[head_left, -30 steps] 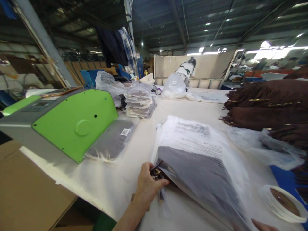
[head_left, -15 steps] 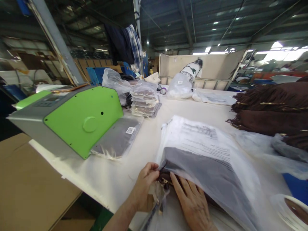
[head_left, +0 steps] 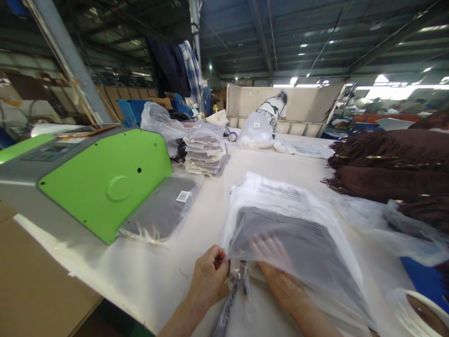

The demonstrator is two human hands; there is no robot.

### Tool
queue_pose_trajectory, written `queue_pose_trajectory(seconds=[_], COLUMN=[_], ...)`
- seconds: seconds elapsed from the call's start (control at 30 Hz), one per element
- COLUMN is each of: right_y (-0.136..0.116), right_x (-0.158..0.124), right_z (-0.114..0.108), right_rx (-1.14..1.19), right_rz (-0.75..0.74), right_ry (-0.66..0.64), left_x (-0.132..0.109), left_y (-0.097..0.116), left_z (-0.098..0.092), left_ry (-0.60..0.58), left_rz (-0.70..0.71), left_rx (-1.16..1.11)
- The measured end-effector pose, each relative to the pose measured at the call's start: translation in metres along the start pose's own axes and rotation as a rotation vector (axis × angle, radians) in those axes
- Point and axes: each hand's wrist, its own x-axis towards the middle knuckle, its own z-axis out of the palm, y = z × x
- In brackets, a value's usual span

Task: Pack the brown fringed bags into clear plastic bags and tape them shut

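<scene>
A clear plastic bag (head_left: 315, 248) lies on a pile of white printed bags (head_left: 280, 192), with dark folded cloth (head_left: 277, 224) showing through it. My left hand (head_left: 209, 276) is closed, pinching the bag's mouth at the near left corner. Through the film I see the fingers of my right hand (head_left: 280, 276), laid flat and slightly apart inside the bag on the cloth; its wrist comes out at the open edge. Between my hands a thin patterned strip (head_left: 228, 304) and some clear plastic hang down; what they belong to is unclear.
To the left stands a green and grey machine (head_left: 115, 187), a bagged item with a barcode (head_left: 164, 206) beside it. Behind are stacked bagged goods (head_left: 205, 152). Brown fringed fabric (head_left: 389, 173) and a tape roll (head_left: 410, 299) are at right. A person (head_left: 271, 110) bends at the far end.
My right hand has slid forward under the bag's top film, carrying the dark cloth farther in. My left hand stays at the corner. The view has shifted slightly.
</scene>
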Motion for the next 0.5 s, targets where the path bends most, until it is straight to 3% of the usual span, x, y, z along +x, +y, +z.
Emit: queue_pose_trajectory(seconds=[0.13, 0.23, 0.33, 0.4, 0.43, 0.5], right_y=[0.012, 0.024, 0.034, 0.036, 0.037, 0.037], right_x=[-0.009, -0.025, -0.038, -0.04, -0.039, -0.034], right_z=[0.018, 0.021, 0.017, 0.015, 0.014, 0.012], right_rx=[0.025, -0.051, -0.113, -0.072, -0.042, 0.008], right_rz=[-0.062, -0.004, 0.118, 0.161, 0.175, 0.199], right_ry=[0.034, 0.014, -0.082, -0.166, -0.211, -0.286], left_x=[0.004, 0.005, -0.007, -0.024, -0.035, -0.053], left_y=[-0.005, -0.012, -0.021, -0.019, -0.015, -0.002], left_z=[0.001, -0.002, 0.007, 0.028, 0.042, 0.075], left_ry=[-0.013, 0.026, 0.226, 0.309, 0.272, 0.041], left_rz=[0.007, 0.061, 0.323, 0.491, 0.502, 0.353], left_rx=[0.067, 0.14, 0.239, 0.241, 0.197, -0.026])
